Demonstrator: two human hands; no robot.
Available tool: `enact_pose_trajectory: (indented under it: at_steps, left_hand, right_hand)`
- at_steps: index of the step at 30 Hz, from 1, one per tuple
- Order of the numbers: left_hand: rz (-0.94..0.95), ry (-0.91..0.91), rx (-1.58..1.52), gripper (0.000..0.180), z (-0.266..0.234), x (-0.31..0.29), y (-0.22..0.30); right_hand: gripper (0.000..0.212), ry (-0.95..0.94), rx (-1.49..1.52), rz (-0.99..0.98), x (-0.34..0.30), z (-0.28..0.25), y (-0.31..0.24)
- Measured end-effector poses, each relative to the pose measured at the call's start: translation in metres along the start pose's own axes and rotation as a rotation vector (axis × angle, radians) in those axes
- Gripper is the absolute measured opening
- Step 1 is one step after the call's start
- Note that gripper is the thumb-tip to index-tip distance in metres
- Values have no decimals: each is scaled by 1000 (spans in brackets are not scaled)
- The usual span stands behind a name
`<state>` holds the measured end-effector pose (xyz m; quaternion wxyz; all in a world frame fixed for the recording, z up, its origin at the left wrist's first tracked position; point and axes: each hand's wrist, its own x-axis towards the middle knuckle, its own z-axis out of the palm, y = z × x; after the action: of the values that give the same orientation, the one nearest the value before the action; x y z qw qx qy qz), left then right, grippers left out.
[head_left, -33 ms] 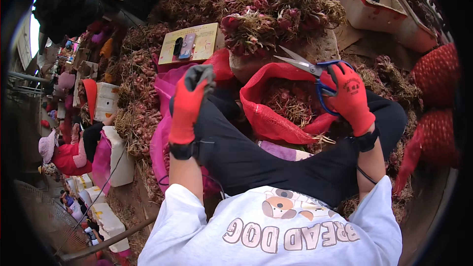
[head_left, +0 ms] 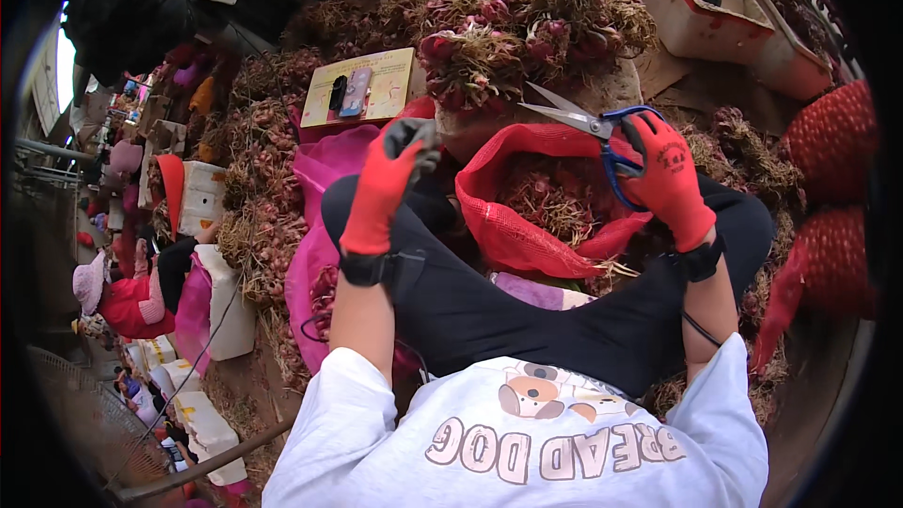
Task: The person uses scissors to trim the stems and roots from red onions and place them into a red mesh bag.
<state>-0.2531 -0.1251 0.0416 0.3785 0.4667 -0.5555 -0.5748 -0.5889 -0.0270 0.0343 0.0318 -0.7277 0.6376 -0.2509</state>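
Note:
My right hand, in a red glove, grips scissors by their blue handles. The blades are spread apart and point to the far left, over the far rim of a red mesh sack. Inside that sack lie loose shallots with dry roots and trimmings. My left hand, gloved in red with grey on the fingers, is raised left of the sack, its fingers curled; whether anything small is in them cannot be made out. Beyond the sack, bunches of purple shallots are piled on a pale block.
Heaped shallots cover the ground at left, beside a pink mesh sack. A phone lies on a yellow box. Full red mesh sacks stand at right, a foam box behind. Another person sits at far left.
My left hand has moved a little to the right and slightly nearer to me. My right hand keeps hold of the scissors, almost unmoved.

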Motion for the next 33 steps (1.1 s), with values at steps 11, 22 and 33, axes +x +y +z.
enact_pose_trajectory:
  at_steps: [11, 22, 33]
  left_hand:
    - [-229, 271, 164, 24, 51, 177, -268]
    - [133, 488, -775, 20, 103, 135, -221]
    - [-244, 501, -550, 28, 160, 143, -154]
  right_hand:
    - [36, -240, -116, 241, -5, 53, 37]
    - [27, -123, 181, 250, -2, 56, 36]
    - [29, -150, 348, 305, 3, 76, 37]
